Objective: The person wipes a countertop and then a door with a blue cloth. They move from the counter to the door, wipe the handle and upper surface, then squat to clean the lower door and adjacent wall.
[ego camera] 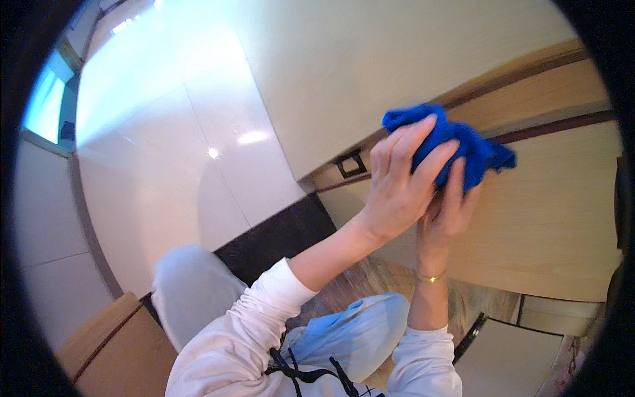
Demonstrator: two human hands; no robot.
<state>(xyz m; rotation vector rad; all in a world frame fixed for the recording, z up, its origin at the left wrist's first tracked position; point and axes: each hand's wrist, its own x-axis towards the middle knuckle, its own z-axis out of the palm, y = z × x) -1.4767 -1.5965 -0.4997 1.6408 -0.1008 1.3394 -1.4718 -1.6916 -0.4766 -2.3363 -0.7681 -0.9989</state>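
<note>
A crumpled blue cloth (pixel 464 144) is bunched between my two hands at the right of centre, in front of the wooden edge of a cabinet or drawer unit. My left hand (pixel 404 173) lies over the cloth's left side with its fingers curled onto it. Below and to the right, my right hand (pixel 454 203) grips the cloth's lower side, partly hidden behind the left; a thin gold bracelet circles that wrist. Both sleeves are pushed up.
A black-framed square fitting (pixel 351 165) is set in the wooden edge, left of my hands. Pale wooden panels (pixel 540 213) stand at the right. Glossy white panels (pixel 183 149) reflect light at the left. A white box-like thing with a black edge (pixel 511 355) is at the lower right.
</note>
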